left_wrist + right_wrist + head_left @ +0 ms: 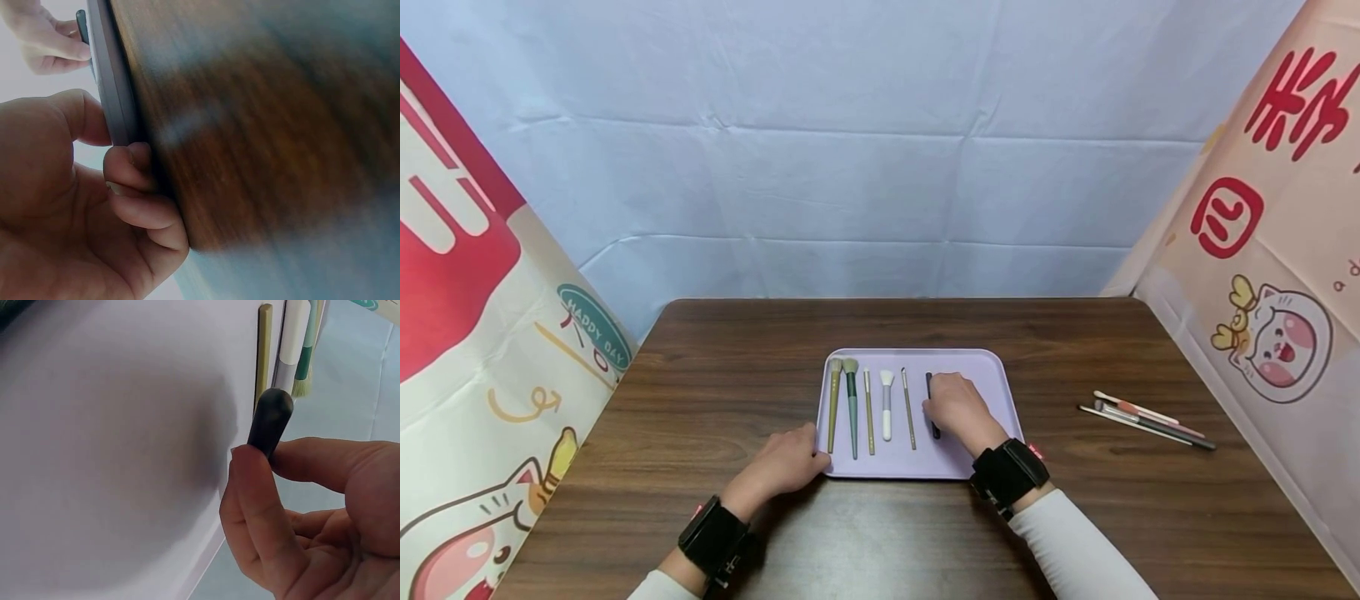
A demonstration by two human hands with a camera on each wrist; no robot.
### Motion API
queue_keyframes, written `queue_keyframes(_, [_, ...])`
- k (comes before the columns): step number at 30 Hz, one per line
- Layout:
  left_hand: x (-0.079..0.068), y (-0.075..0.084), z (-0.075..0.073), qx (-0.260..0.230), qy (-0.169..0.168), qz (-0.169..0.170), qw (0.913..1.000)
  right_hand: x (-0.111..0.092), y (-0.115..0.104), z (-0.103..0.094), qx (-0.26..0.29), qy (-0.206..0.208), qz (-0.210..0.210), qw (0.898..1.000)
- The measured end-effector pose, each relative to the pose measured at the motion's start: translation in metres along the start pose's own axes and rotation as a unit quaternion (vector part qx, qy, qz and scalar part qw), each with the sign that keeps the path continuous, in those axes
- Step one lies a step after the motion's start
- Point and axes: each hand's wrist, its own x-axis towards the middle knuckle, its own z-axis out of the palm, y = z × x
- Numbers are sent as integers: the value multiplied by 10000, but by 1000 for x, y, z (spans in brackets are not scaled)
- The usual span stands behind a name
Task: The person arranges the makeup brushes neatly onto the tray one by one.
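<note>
The left hand (786, 460) is closed over the near left corner of the tray (992, 379), its rim caught between the thumb and curled fingers. A little farther off, over the right part of the tray, the right hand (957, 406) is bent inward, and a black brush (270, 422) is pinched between its thumb and fingertips, with almost no gap left. The brush is held upright in line with the row to its left; whether it is touched to the tray's floor cannot be told, and its bristles cannot be made out.

The handle looks stiff, smooth and light, so it may be rolled or slipped if pinched too lightly; it is probably best gripped at mid-handle, with the softer tip spared. The tray seems thin and light, easily nudged unless steadied by its rim.

Beside the black brush, a thin gold brush (909, 417), a white brush (887, 408), a slim yellowish brush (869, 417), a green brush (852, 417) and an olive brush (834, 408) are laid apart. On the table (715, 350), well to the right, more brushes (1165, 428) are heaped loosely. Behind, a pale blue cloth (850, 183) is hung.
</note>
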Motion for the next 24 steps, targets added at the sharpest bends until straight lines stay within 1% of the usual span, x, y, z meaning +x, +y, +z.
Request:
queue_keyframes(5, [-1,0,-1,11,-12,-11,10000,1,-1,2,-30,-25,-71,10000])
queue_keyframes(21, [1,-2,0,-9,15,5,10000,4,-5,8,-59,-33,-43,10000])
queue_keyframes(24, [1,-2,1,-27,-14,-36,10000,5,-5,9,-72,-44,-36,10000])
